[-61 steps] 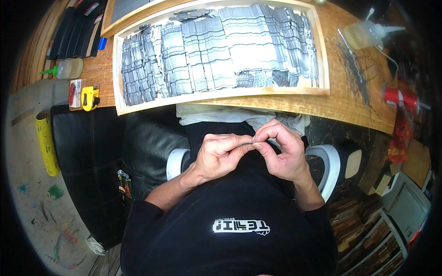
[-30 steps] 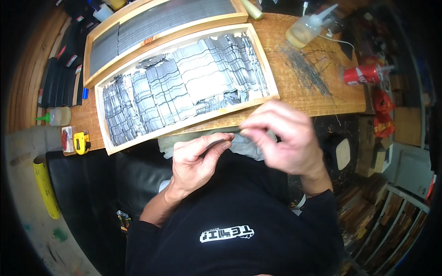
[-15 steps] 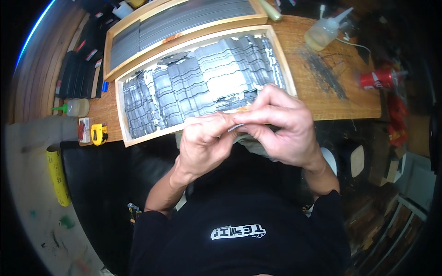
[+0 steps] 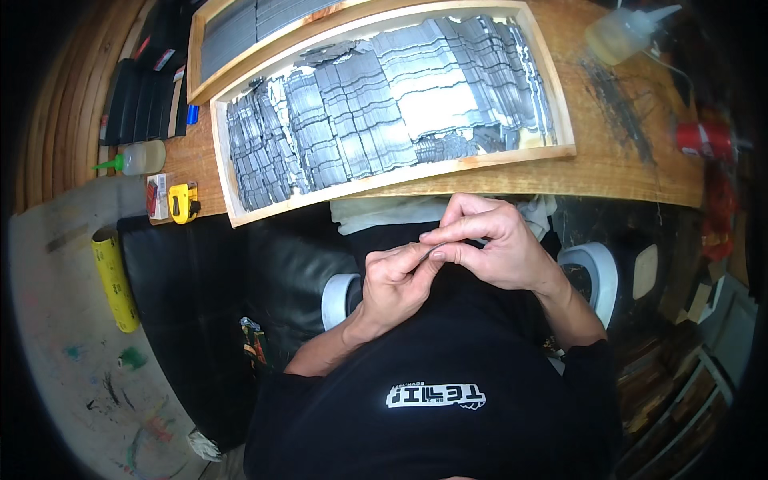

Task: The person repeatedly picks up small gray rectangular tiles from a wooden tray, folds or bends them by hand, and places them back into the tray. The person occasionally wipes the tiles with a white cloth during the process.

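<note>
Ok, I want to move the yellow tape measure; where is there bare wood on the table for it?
Bare wood shows between the tray's right rim, the dark scraps and the table's front edge, and between scraps and red can. The left end is crowded: tape measure, small box and green-tipped bottle sit close together.

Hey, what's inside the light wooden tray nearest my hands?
The light wooden tray holds many thin grey strips packed in rows, with uneven dark pieces near its far edge. Whatever lies beneath them is covered and can't be seen.
</note>
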A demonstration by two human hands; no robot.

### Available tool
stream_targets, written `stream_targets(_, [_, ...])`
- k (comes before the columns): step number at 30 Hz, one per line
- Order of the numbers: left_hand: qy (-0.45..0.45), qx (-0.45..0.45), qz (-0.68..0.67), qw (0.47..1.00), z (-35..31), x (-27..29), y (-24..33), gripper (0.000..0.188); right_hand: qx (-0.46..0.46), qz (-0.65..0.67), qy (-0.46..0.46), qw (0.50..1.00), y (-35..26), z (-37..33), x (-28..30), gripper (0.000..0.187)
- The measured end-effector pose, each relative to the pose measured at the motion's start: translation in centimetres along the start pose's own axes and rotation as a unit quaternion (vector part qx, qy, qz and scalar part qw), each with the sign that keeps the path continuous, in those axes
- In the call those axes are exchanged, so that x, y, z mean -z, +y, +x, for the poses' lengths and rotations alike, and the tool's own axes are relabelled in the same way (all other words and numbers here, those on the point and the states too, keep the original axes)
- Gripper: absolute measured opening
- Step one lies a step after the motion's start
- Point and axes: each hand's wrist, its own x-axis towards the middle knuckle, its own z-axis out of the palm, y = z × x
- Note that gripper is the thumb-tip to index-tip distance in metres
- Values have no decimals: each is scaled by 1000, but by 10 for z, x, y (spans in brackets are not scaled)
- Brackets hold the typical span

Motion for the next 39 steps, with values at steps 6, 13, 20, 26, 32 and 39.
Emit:
stream_targets(6, [-24,33,1,999,-8,3,-3,16,6,9,-3,1000,8,0,-2,18])
stream_targets(13, [-43,32,-15,998,-6,5,1,20,-30,30,-23,999,5,1,-2,16])
stream_targets(20, [-36,24,-33,999,-5,3,2,21,-48,45,-17,998,2,1,-7,14])
stream_targets(26, [-34,29,-42,998,-5,2,1,18,-16,27,4,999,6,0,-10,16])
stream_targets(32, [-62,45,-41,996,-2,7,0,15,-11,1,15,1000,2,-2,-11,16])
stream_targets(39, [-52,11,-77,996,6,5,-5,19,36,-52,71,995,2,-4,-22,17])
